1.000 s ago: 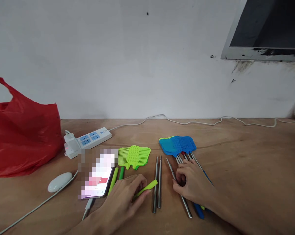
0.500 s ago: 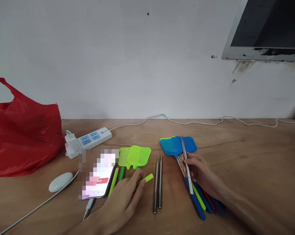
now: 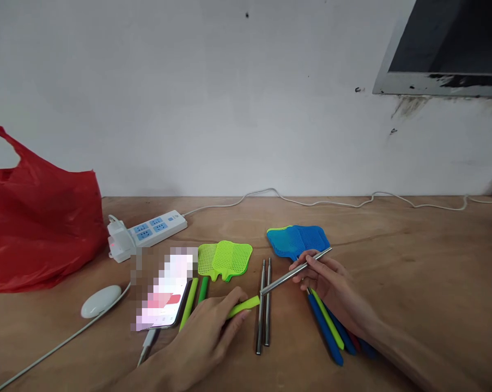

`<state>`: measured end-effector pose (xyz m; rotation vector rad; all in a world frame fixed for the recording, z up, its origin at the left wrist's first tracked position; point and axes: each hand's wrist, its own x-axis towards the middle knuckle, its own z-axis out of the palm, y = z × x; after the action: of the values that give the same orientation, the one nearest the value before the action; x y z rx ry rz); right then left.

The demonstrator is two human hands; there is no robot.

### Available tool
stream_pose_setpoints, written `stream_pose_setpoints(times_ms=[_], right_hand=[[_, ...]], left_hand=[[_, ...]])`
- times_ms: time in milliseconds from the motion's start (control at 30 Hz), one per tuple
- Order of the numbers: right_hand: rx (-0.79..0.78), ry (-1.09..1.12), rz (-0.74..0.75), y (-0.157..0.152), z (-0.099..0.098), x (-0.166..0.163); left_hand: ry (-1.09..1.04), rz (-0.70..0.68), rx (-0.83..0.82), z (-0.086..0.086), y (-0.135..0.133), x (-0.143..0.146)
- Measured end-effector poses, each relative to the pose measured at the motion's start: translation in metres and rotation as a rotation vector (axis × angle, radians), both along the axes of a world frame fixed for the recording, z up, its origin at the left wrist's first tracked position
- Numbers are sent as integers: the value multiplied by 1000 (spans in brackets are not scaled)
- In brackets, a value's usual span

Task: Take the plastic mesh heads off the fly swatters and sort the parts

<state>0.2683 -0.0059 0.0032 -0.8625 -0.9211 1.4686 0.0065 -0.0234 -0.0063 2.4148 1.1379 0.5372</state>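
My left hand (image 3: 207,340) is closed on a short lime-green plastic handle (image 3: 246,306), held just above the wooden table (image 3: 413,261). My right hand (image 3: 331,286) pinches a thin steel rod (image 3: 295,270), tilted so its lower end meets the tip of the green handle. Two more steel rods (image 3: 264,306) lie side by side below that meeting point. Under my right hand lie several assembled swatters with blue mesh heads (image 3: 298,240) and blue, green and red grips (image 3: 329,332). Two loose green mesh heads (image 3: 225,259) and two green handles (image 3: 195,296) lie left of centre.
A phone (image 3: 164,294) with a lit screen lies by my left hand, on a cable. Behind it are a white power strip (image 3: 145,231), a white oval mouse-like object (image 3: 101,301) and a red plastic bag (image 3: 37,218). A white cord (image 3: 311,202) runs along the wall.
My right hand lifted one steel rod off the table and swung it over to the left, until its end reached the green handle in my left hand.
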Motion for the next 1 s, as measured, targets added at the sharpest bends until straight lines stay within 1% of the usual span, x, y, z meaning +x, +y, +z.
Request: stream_pose_setpoints(times_ms=[200,300,500,567,700,767,867,933,1000], right_hand=[[-21,-10,31,-1,0,-2],[-26,-13,47,-2,0,-2],[-90,-23,186,-3,1,-6],[-97,-16,144,-3,-1,-6],[-77,-35,-42,-1,-6,-3],[-28,-84,-64,0,-9,-1],[40,-190,23,-1,-13,-1],[47,-231,81,-1,-15,-2],[42,-232,98,-1,-15,-3]], left_hand=[[-5,27,-36,3,1,0],[-7,11,-55,4,0,0],[39,28,-62,2,-1,2],[35,33,-49,2,-1,1],[10,31,-9,3,-2,0],[4,34,-1,3,-3,0],[8,25,-10,0,-3,-1],[4,11,-21,-3,-4,-1],[5,0,-38,-5,-4,0]])
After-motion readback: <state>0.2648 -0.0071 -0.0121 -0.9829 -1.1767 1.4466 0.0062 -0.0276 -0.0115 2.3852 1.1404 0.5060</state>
